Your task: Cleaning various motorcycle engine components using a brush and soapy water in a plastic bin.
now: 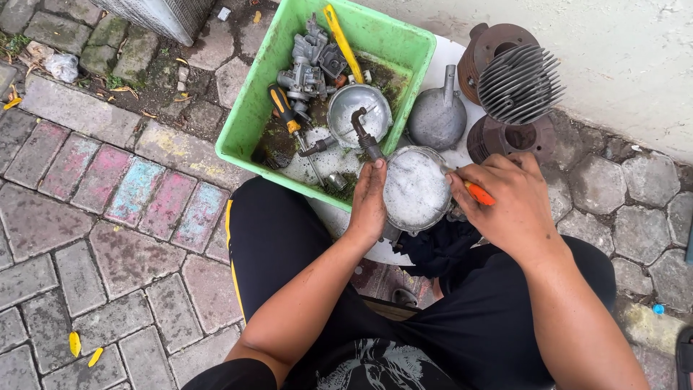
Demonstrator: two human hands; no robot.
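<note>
Left hand (368, 202) steadies a round metal cover (415, 189), white with suds, over the lap; right hand (509, 206) grips an orange-handled brush (476, 192). Green tub (249, 115) holds a carburetor (307, 68), screwdriver (285, 110), metal bowl (359, 113).

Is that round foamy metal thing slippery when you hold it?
Probably slippery: white foam covers the round metal part. The left hand braces its rim while the right hand works with an orange-handled tool. It looks rigid and likely heavy for its size.

green tub (249, 123) on paving stones (108, 238)
</note>
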